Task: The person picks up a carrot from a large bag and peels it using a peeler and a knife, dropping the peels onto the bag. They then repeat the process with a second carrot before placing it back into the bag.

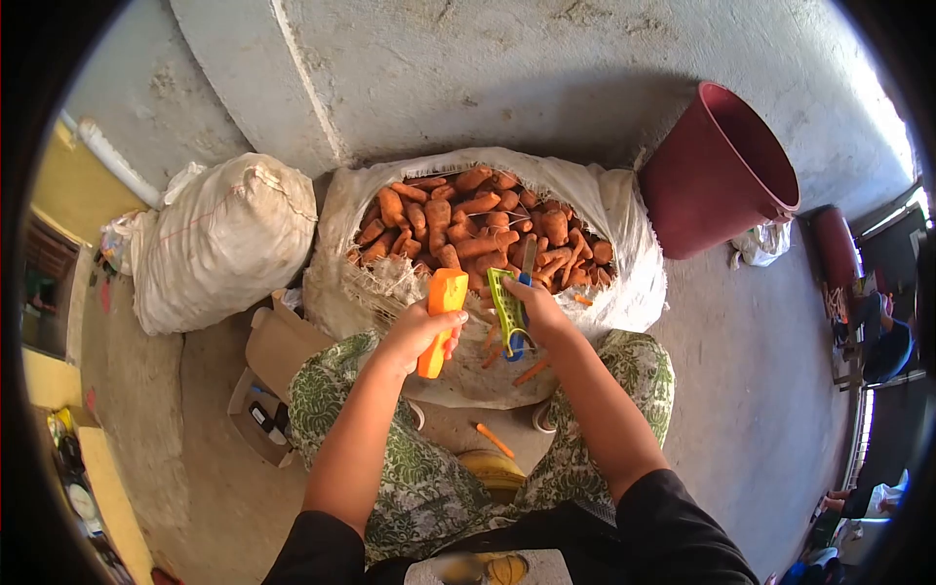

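Gripping the peeled carrot (444,317): left hand (417,333), closed around its lower part. Right hand (543,317) holds a green peeler (507,310) and a blue-handled knife (527,261) together, apart from the carrot. Both hands are above the open white sack (366,304) of rough carrots (478,244). Outward: full sack (226,239) and cardboard box (283,343) at left, maroon bucket (697,180) tilted at right.

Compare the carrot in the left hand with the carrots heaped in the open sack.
The held carrot is bright orange; the heaped carrots are duller and browner. The held carrot shows flat, peeled-looking faces, while the heaped carrots look rounded and unpeeled. The left hand grips the held carrot, whereas the heaped carrots lie jumbled in the open sack.
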Demonstrator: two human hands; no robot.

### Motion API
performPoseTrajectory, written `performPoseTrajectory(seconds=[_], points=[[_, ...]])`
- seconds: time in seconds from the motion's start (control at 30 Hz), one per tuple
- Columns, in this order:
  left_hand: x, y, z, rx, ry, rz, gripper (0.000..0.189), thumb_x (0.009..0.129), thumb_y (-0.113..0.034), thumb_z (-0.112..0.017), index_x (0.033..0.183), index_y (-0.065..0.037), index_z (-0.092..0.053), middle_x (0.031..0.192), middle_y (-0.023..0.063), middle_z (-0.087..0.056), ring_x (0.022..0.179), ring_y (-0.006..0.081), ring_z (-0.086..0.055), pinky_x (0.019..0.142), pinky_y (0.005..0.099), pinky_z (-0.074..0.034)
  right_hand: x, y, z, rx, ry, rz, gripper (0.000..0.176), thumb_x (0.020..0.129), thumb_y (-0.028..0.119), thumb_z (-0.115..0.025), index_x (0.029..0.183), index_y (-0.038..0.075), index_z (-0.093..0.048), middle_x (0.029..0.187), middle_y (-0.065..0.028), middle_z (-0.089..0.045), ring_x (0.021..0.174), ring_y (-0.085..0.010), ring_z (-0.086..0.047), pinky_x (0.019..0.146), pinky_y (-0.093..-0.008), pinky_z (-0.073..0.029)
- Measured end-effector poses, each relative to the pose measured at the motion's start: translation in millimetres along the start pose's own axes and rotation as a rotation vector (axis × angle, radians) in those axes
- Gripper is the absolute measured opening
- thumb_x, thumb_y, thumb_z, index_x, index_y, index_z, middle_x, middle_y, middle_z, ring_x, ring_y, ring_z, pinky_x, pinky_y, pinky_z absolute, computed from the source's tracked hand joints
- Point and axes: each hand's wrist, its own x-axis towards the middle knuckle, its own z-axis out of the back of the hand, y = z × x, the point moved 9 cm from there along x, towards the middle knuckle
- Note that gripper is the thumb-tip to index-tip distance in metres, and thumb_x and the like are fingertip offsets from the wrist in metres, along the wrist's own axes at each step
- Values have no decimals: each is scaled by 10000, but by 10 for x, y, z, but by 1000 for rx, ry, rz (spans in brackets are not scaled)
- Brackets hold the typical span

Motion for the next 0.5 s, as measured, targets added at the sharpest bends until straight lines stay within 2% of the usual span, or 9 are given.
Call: performPoseTrajectory(seconds=[0.03,0.07,0.13,0.2,0.27,0.33,0.4,0.47,0.5], points=[[16,16,10,1,1,-1,197,793,-154,-654,889,-37,-527,658,26,-539,519,105,-527,454,247,-442,-64,95,-126,38,67,55,226,910,186,-503,1051,15,-545,928,-81,-614,823,-181,-630,674,-312,-503],[45,67,13,47,15,15,204,790,-148,-654,906,-35,-530,667,28,-543,520,107,-529,456,249,-444,-133,155,-184,38,66,57,226,910,186,-503,1051,15,-545,928,-81,-614,823,-181,-630,674,-312,-503],[52,95,-39,92,32,34,213,788,-141,-655,923,-32,-533,676,31,-547,521,109,-531,457,251,-446,-310,226,-451,73,213,-7,249,918,226,-500,1079,41,-541,960,-71,-596,833,-170,-613,707,-301,-488],[49,100,-141,281,55,46,207,786,-88,-614,945,-6,-511,679,49,-543,504,121,-521,448,270,-449,-319,176,-466,68,281,-10,282,917,266,-508,1084,41,-542,921,-53,-598,822,-145,-586,724,-288,-466],[79,178,-156,383,37,61,191,778,-62,-609,939,-2,-526,699,57,-567,517,129,-536,458,284,-455,-439,113,-604,-254,418,-67,293,915,281,-516,1072,36,-547,915,-46,-601,770,-121,-557,700,-278,-450],[18,306,-241,517,81,229,171,779,-59,-613,927,-4,-548,735,66,-593,539,138,-557,474,292,-466,-391,62,-635,-529,461,50,294,901,300,-543,1017,33,-582,819,-30,-612,727,-106,-542,683,-271,-436],[108,371,-228,572,97,145,162,784,-57,-610,933,-6,-571,798,77,-621,609,152,-598,501,295,-495,-342,20,-603,-884,482,39,295,905,284,-540,1041,28,-591,832,-9,-607,752,-75,-523,694,-242,-427],[134,521,-275,613,227,220,300,767,-152,-671,1009,4,-587,863,98,-643,771,166,-633,704,321,-506,-413,149,-544,-948,418,42,295,899,286,-550,1028,24,-594,824,-7,-605,741,-77,-523,682,-246,-430],[203,639,-299,478,343,196,389,788,-172,-670,1114,-6,-539,998,105,-625,889,165,-621,728,316,-510,-445,251,-497,-1011,355,44,296,893,288,-559,1015,21,-596,816,-5,-603,730,-79,-522,671,-250,-433]])
